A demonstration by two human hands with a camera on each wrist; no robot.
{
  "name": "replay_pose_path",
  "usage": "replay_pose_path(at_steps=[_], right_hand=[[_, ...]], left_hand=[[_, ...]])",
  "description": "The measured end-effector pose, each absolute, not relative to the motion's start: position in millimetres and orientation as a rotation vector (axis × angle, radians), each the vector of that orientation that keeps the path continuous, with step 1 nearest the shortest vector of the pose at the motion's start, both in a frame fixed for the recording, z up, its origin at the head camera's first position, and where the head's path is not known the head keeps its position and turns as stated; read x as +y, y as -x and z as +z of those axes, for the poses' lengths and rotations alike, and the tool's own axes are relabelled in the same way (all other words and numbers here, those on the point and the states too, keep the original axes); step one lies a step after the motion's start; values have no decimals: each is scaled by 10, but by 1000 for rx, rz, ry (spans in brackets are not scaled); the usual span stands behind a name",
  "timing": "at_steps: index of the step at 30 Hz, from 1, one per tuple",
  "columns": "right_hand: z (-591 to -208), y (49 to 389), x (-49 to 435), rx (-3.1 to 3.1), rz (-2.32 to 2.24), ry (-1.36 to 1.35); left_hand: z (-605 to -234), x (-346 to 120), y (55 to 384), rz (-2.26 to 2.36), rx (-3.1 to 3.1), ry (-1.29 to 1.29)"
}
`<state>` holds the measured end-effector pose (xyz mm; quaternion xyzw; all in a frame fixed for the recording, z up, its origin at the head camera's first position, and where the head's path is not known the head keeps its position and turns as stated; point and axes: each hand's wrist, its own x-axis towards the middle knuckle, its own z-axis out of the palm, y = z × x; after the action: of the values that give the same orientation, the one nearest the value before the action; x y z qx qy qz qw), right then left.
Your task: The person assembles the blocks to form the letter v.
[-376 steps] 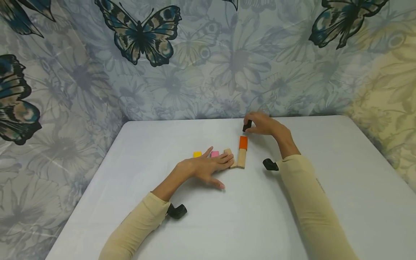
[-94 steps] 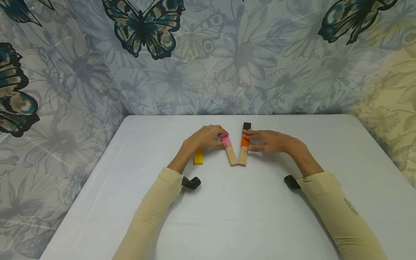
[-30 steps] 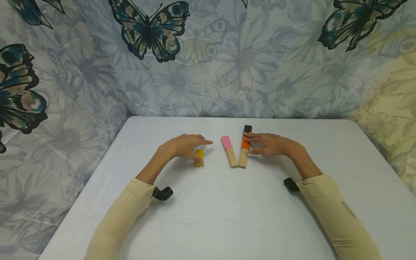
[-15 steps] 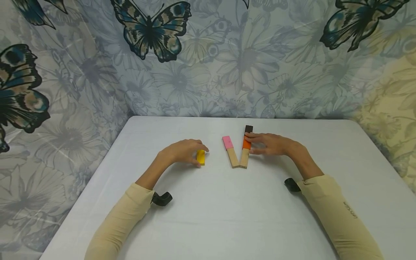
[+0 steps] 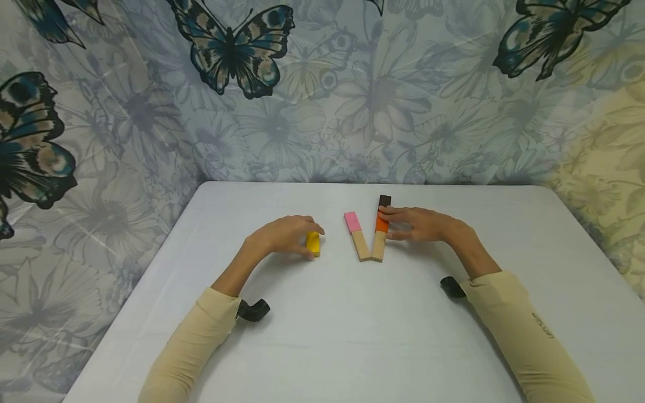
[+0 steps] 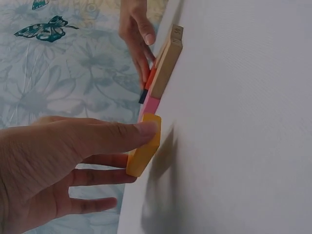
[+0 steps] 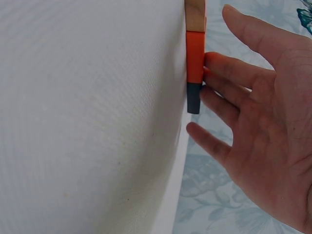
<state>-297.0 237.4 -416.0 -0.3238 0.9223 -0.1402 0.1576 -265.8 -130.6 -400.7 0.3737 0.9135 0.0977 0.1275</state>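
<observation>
My left hand (image 5: 282, 235) pinches a yellow block (image 5: 313, 244) between thumb and fingers, left of the other blocks. In the left wrist view the yellow block (image 6: 144, 152) has a shadow beside it; whether it touches the table I cannot tell. Two plain wooden blocks (image 5: 360, 246) meet at their near ends in a V. A pink block (image 5: 352, 222) extends the left arm; an orange block (image 5: 380, 225) and a black block (image 5: 385, 200) extend the right. The fingertips of my right hand (image 5: 423, 224) touch the orange and black blocks, thumb apart in the right wrist view.
The blocks lie on a white-covered table (image 5: 353, 336), towards its far edge. Behind and to the left hangs patterned cloth (image 5: 322, 129) with butterflies and flowers. A black wrist device (image 5: 253, 310) sticks out from the left sleeve, another (image 5: 452, 287) from the right.
The right hand has set the black block beyond the orange one. The left hand has placed the pink block on the left arm, let go, then grasped the yellow block and shifted it slightly right.
</observation>
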Motion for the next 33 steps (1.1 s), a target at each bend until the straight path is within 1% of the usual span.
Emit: replay_pose_path(at_steps=[15,21,33], right_hand=[[-4143,2974,2350,2643,-386,897],[-4157,2980,2338,2638,-381,880],[-4170,2982,2366,2632,-390,869]], left_hand=[[-3739,-1109,2838,432,2739,-1068],[-3691,-954,3030,477,2777,-1065],[-3779,-656,3438,499,2786,-1090]])
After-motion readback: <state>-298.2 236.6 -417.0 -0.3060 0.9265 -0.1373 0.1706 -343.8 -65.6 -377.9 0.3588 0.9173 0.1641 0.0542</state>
